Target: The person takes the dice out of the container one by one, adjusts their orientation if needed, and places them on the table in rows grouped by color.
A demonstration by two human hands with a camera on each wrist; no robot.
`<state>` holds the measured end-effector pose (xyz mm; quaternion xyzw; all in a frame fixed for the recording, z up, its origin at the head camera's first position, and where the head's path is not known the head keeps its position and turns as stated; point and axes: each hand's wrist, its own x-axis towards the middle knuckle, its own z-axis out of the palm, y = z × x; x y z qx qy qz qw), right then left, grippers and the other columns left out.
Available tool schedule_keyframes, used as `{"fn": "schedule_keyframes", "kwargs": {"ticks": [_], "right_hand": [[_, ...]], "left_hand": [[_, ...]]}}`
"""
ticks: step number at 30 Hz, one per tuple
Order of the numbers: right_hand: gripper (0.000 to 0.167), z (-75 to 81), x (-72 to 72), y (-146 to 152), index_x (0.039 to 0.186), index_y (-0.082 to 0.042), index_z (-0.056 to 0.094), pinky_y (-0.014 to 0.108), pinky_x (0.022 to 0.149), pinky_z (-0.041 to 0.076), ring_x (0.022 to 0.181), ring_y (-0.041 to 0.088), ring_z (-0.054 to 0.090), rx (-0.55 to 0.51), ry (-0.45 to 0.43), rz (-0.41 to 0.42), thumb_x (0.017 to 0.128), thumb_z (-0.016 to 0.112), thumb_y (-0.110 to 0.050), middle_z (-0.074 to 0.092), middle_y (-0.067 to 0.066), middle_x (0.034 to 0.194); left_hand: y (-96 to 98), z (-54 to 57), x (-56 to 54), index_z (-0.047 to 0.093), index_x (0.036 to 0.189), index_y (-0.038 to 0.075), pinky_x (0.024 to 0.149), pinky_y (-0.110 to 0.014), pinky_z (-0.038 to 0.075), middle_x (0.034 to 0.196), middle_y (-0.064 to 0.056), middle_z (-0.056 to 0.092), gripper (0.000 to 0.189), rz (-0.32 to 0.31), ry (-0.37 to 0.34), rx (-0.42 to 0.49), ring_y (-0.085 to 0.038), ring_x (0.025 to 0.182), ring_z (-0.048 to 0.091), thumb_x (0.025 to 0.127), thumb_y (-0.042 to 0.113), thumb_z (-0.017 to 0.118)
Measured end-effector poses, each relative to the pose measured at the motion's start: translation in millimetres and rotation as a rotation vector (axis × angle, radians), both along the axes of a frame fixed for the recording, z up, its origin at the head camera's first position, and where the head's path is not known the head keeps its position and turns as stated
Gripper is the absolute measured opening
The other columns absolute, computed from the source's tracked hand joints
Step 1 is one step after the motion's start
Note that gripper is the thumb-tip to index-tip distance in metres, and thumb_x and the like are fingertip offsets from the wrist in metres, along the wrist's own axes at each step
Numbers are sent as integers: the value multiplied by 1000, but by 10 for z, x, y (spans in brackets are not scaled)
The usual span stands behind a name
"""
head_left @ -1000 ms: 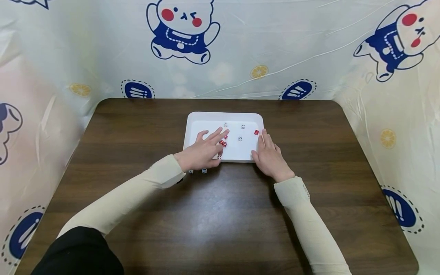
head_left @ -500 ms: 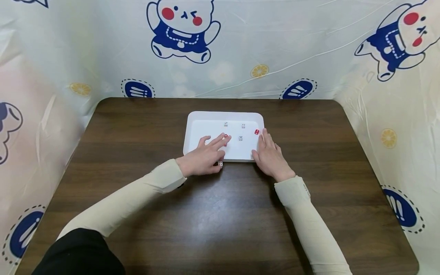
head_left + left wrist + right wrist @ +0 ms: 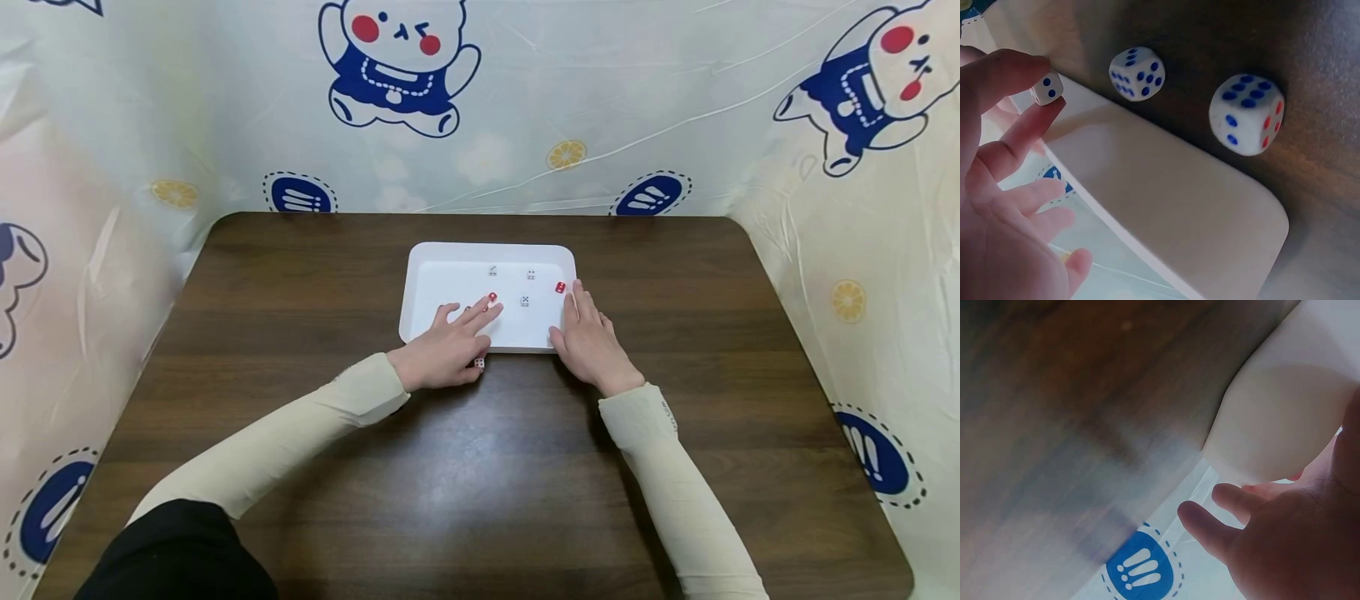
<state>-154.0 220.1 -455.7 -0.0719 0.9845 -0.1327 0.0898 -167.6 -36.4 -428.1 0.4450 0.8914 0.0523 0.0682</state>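
Note:
My left hand (image 3: 442, 354) pinches a white die (image 3: 1047, 89) between thumb and index finger, just outside the near edge of the white tray (image 3: 442, 279). Its other fingers spread over the tray and partly cover some red dice. One red die (image 3: 492, 297) shows beyond the fingertips. In the left wrist view two more white dice, one nearer the held die (image 3: 1137, 74) and one farther off (image 3: 1247, 115), sit on the table beside the tray. My right hand (image 3: 596, 346) rests against the tray's right front corner, fingers fairly straight along the side and thumb at the front edge.
Inside the tray lie white dice at the back (image 3: 492, 271), the right (image 3: 531, 274) and the middle (image 3: 525, 301). A red die (image 3: 560, 287) lies near the right wall. The brown wooden table (image 3: 465, 483) is bordered by a printed curtain (image 3: 510, 100).
My left hand has brought the white die from the tray's near edge out toward me. The dice outside the tray are now covered by it in the head view. My right hand stays put.

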Motion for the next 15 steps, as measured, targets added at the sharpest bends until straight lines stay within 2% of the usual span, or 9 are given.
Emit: {"fn": "schedule_keyframes", "kwargs": {"ticks": [10,15], "right_hand": [[71,-2,-7,-10,153,4,14,58,115,21,151,35,6,-4,1,-7,100,37,-38,-6,14,164],[71,-10,-9,-8,152,4,14,58,115,21,151,35,6,-4,1,-10,100,37,-38,-6,14,163]], "left_hand": [[11,-69,57,67,87,13,107,-60,27,155,-16,34,11,-40,133,-32,-33,147,26,85,23,67],[21,-105,73,69,91,13,106,-59,28,155,-15,34,12,-48,153,-59,-32,146,28,87,24,66]]}}
